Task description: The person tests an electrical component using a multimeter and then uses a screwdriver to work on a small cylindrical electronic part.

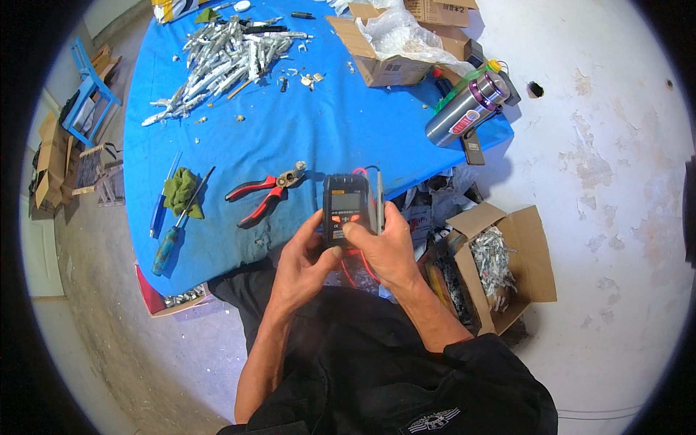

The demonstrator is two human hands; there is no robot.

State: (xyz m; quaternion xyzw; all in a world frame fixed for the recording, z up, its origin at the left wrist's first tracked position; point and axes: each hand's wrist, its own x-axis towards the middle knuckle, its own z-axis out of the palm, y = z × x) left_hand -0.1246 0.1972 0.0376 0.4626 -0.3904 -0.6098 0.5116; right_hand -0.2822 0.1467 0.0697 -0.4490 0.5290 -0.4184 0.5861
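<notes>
Both hands hold a small black multimeter (346, 206) with orange buttons over the near edge of the blue-covered table (348, 138). My left hand (301, 264) cups its lower left side, thumb against the bottom. My right hand (384, 246) grips the right side, thumb on the buttons, and also holds a grey probe (379, 203) upright beside the meter. Red and black leads (355, 272) loop down below the hands.
Red-handled pliers (262, 194) lie left of the meter; two screwdrivers (174, 228) and a green cloth (181, 191) further left. A pile of silvery metal parts (221, 61) sits at the back. Cardboard boxes (395, 51), a steel flask (467, 109), a floor box of parts (500, 264).
</notes>
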